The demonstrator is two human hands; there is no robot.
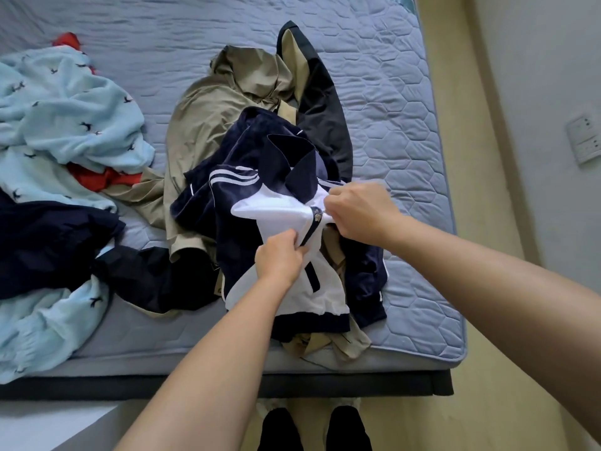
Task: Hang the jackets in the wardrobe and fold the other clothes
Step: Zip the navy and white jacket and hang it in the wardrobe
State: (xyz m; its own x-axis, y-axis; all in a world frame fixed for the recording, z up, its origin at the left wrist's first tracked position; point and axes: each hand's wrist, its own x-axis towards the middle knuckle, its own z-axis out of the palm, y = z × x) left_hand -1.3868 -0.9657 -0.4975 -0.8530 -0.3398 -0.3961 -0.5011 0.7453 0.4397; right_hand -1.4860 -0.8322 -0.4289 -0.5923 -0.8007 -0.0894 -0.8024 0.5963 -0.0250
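Observation:
A navy velvet jacket (240, 203) with white stripes and a white lining lies on top of a heap near the bed's front edge. My left hand (281, 260) grips the white lining beside the zip, low on the front. My right hand (356, 209) pinches the zip area higher up, at the jacket's right side. Under it lies a khaki jacket (208, 118), and a black and beige jacket (320, 92) stretches away toward the far side.
The bed (406, 109) has a quilted grey-blue cover. A light blue bird-print blanket (65, 118) with red cloth (97, 179) and a dark navy garment (48, 239) fills the left. A wall with sockets (585, 139) stands at the right; my feet (313, 429) are below.

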